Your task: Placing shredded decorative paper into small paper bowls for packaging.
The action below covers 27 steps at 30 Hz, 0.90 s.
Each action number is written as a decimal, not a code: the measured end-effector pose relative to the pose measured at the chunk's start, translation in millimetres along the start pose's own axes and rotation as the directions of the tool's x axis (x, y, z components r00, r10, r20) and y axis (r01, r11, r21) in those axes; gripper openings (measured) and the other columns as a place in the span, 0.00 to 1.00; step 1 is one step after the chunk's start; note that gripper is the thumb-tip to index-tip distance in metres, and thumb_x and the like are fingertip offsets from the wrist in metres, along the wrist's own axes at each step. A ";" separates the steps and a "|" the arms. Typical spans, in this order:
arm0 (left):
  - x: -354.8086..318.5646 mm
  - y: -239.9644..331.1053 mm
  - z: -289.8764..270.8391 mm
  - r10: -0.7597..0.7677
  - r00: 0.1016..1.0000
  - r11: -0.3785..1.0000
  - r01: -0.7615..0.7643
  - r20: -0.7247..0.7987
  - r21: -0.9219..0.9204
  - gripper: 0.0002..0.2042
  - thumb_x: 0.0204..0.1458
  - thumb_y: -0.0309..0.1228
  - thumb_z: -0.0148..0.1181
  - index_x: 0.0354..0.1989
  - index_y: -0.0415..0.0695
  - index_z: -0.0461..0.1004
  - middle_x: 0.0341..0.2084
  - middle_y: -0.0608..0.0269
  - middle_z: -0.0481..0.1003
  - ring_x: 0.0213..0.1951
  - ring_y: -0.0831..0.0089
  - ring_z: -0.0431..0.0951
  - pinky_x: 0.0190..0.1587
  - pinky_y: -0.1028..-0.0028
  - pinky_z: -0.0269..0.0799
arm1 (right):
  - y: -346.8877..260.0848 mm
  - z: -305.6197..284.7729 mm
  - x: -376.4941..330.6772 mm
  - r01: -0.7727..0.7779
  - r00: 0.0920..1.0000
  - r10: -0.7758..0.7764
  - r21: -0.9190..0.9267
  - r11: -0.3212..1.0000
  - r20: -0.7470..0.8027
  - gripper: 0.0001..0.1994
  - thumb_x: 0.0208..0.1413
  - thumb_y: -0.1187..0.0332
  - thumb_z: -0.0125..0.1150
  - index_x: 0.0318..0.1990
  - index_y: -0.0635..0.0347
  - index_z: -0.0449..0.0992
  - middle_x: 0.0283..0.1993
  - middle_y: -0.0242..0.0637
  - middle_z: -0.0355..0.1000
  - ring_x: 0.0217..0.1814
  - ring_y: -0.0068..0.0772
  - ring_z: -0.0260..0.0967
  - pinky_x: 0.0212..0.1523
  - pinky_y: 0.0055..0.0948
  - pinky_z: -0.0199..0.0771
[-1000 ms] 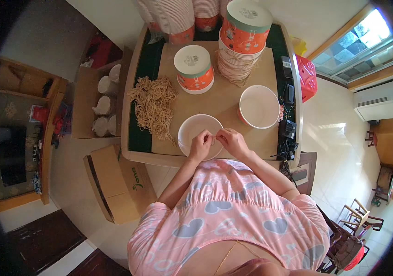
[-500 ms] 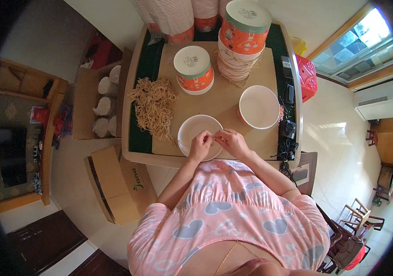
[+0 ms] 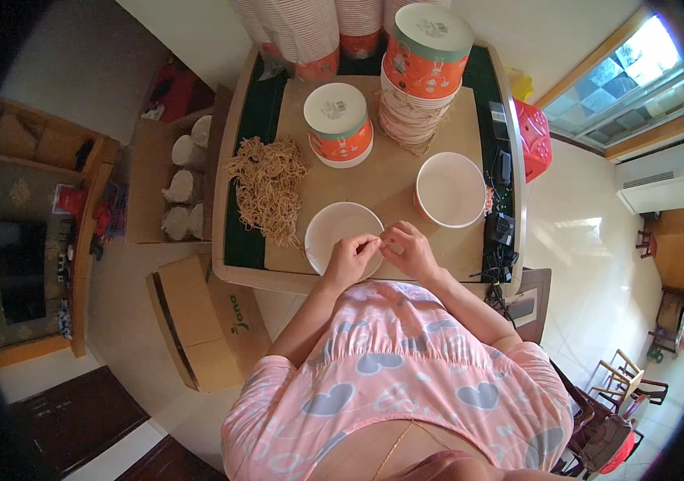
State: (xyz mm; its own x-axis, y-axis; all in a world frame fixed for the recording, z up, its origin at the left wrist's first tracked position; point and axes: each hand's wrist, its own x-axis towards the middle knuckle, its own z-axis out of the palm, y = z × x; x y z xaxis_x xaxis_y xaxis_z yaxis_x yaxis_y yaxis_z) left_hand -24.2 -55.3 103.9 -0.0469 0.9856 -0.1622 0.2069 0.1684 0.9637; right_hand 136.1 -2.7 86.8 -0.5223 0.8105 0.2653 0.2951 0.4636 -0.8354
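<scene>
Close to the table's near edge, my left hand (image 3: 351, 260) and my right hand (image 3: 411, 255) meet at the fingertips, both pinched closed. Whatever lies between the fingers is too small to make out. They are over the right side of an open white paper bucket (image 3: 327, 228), whose near rim my left hand partly covers. Left of that bucket is a tangled heap of thin beige strings (image 3: 268, 191). Another open paper bucket (image 3: 450, 189) stands to the right. Farther back, an orange paper bucket (image 3: 340, 143) sits upside down.
Behind stand stacked white paper buckets (image 3: 302, 32) and an orange bucket (image 3: 426, 72) over looped strings (image 3: 410, 120). Black adapters and cables (image 3: 502, 228) line the table's right edge. A red plastic stool (image 3: 534, 143) is beyond. Cardboard boxes (image 3: 213, 329) lie on the left floor.
Both hands have shifted slightly right, staying together at the fingertips. The near bucket sits a little farther left relative to them. Neither hand has visibly let go.
</scene>
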 end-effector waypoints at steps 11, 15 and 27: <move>-2.4 1.9 7.2 -0.045 0.998 0.994 0.041 -0.041 -0.103 0.09 0.55 0.29 0.51 0.29 0.37 0.74 0.15 0.75 0.67 0.20 0.88 0.63 0.22 0.82 0.58 | -5.2 0.6 -1.4 -0.024 0.998 0.023 -0.012 1.000 -0.063 0.04 0.43 0.76 0.59 0.30 0.62 0.73 0.28 0.39 0.69 0.31 0.43 0.67 0.31 0.35 0.68; -4.9 10.9 8.7 -0.041 0.999 0.999 0.041 0.010 -0.001 0.09 0.55 0.29 0.50 0.28 0.38 0.74 0.13 0.71 0.66 0.18 0.86 0.63 0.21 0.80 0.58 | 0.1 2.5 -2.5 -0.080 0.993 0.080 0.009 0.997 -0.084 0.04 0.44 0.75 0.58 0.30 0.61 0.73 0.28 0.40 0.69 0.32 0.43 0.67 0.31 0.35 0.68; -14.5 26.3 20.3 0.008 0.991 1.000 -0.008 0.135 -0.002 0.09 0.54 0.28 0.49 0.27 0.39 0.75 0.13 0.73 0.65 0.18 0.86 0.61 0.20 0.80 0.57 | 17.1 5.7 -6.3 -0.146 0.986 0.147 0.009 0.989 -0.077 0.03 0.45 0.75 0.57 0.27 0.62 0.70 0.26 0.42 0.64 0.31 0.47 0.64 0.30 0.39 0.66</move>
State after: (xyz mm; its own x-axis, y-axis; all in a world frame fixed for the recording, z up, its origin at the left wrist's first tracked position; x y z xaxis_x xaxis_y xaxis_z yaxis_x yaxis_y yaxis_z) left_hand 1.8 -64.9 127.3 0.0872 0.9794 -0.1819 0.2053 0.1610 0.9654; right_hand 139.9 -1.9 68.1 -0.4103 0.8947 0.1762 0.3614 0.3370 -0.8694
